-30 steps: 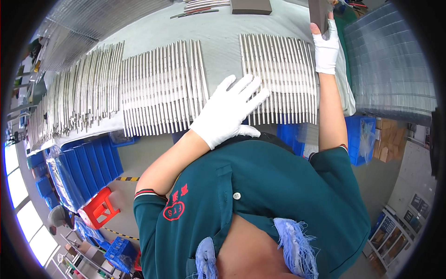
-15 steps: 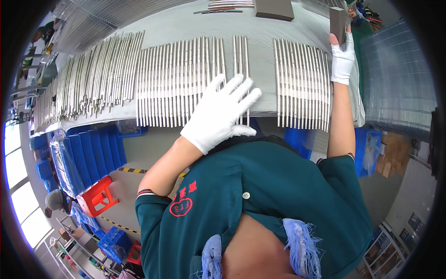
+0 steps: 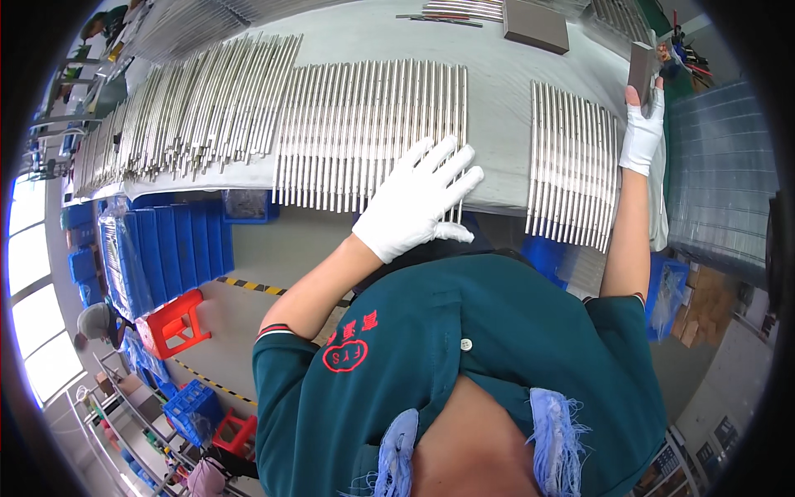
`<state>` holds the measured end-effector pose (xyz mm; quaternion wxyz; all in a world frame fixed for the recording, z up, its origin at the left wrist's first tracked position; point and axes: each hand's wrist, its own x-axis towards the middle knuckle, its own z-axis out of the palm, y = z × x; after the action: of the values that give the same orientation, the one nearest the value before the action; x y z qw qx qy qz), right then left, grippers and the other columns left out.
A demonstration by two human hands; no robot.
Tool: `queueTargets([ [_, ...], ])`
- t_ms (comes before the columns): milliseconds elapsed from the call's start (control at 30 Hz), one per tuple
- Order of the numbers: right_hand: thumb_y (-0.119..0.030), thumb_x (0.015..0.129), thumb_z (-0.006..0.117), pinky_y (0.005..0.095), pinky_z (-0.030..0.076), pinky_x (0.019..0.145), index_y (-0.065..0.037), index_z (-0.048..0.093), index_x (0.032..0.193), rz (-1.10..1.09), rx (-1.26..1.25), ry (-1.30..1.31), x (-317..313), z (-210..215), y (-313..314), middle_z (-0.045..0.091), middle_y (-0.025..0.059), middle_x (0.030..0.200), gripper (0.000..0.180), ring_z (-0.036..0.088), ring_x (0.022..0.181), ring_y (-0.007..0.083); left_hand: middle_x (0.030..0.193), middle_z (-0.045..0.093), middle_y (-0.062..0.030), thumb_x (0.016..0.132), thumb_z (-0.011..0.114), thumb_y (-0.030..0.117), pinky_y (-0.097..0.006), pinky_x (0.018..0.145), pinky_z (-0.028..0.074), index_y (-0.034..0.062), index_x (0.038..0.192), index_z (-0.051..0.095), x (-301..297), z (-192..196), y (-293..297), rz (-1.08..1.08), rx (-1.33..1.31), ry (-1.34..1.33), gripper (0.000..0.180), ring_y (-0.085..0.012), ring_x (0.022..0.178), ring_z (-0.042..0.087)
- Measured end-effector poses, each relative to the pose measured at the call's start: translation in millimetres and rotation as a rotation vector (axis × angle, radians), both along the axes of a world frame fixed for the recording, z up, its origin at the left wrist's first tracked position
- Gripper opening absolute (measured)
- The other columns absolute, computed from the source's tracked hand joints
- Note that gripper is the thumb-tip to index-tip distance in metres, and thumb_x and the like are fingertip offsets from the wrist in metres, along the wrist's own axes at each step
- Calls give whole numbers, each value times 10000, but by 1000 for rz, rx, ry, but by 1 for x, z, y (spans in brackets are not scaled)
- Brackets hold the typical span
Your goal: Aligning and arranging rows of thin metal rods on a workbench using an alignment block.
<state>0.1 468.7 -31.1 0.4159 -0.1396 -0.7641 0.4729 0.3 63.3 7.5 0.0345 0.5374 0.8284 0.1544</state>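
My left hand (image 3: 422,197), in a white glove with bare skin at the wrist, lies palm down with fingers spread over the lower right end of a row of thin metal rods (image 3: 373,108). The rods stand side by side in an even row, and the hand covers the near ends of the last ones. At the right table edge my right hand (image 3: 643,137), in a white glove with bare fingertips, grips a grey-brown rectangular block (image 3: 640,70) held upright. Beside that arm lies a second, shorter row of metal rods (image 3: 571,157).
A looser, uneven batch of rods (image 3: 215,99) covers the table's left. Another grey-brown block (image 3: 536,26) and more rods (image 3: 464,9) lie at the back. Blue crates (image 3: 170,257) and a red stool (image 3: 175,325) stand below left. Clear plastic-like stacked sheets (image 3: 719,174) are at the right.
The few rods that stood apart under my left hand now sit against the middle row, leaving no gap there. The whole view has shifted. My right hand still holds the block.
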Motion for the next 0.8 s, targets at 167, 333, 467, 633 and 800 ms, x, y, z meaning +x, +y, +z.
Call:
queueTargets([
  [167, -255, 889, 760, 287, 365, 1083, 2, 368, 1493, -1, -5, 23, 1, -3, 3, 469, 135, 1468, 765, 496, 1272, 189, 1453, 473, -149, 727, 670, 595, -483, 1163, 254, 86, 1372, 518, 0, -4, 1, 44, 13, 23, 836, -345, 1377, 389],
  [333, -226, 887, 761, 283, 392, 1051, -3, 446, 1450, 2, 53, 56, 6, 0, -4, 530, 110, 1414, 682, 521, 1240, 178, 1409, 497, -180, 751, 683, 586, -492, 1154, 262, 46, 1367, 512, 0, 13, 13, 9, -6, 22, 837, -360, 1368, 398],
  [467, -195, 899, 745, 286, 382, 1056, -67, 448, 1470, 130, 103, 58, 6, 1, -16, 524, 80, 1418, 656, 508, 1240, 174, 1347, 527, -194, 770, 656, 619, -495, 1142, 275, 36, 1366, 507, 7, 9, 43, -26, 15, 51, 847, -379, 1338, 423],
  [633, -376, 843, 740, 385, 398, 1071, -287, 567, 1392, 360, 406, -505, 46, 41, -51, 493, 168, 1406, 583, 497, 1278, 323, 1298, 514, -239, 726, 698, 609, -479, 1108, 305, 15, 1378, 467, 8, -1, 78, -38, 137, 43, 911, -377, 1273, 452],
  [800, -351, 818, 730, 441, 359, 1105, -367, 600, 1345, 413, 657, -640, 70, 55, -56, 476, 174, 1426, 544, 477, 1250, 387, 1251, 513, -205, 674, 736, 596, -459, 1069, 343, 16, 1310, 480, 13, 0, 85, -18, 144, 19, 898, -352, 1234, 460],
])
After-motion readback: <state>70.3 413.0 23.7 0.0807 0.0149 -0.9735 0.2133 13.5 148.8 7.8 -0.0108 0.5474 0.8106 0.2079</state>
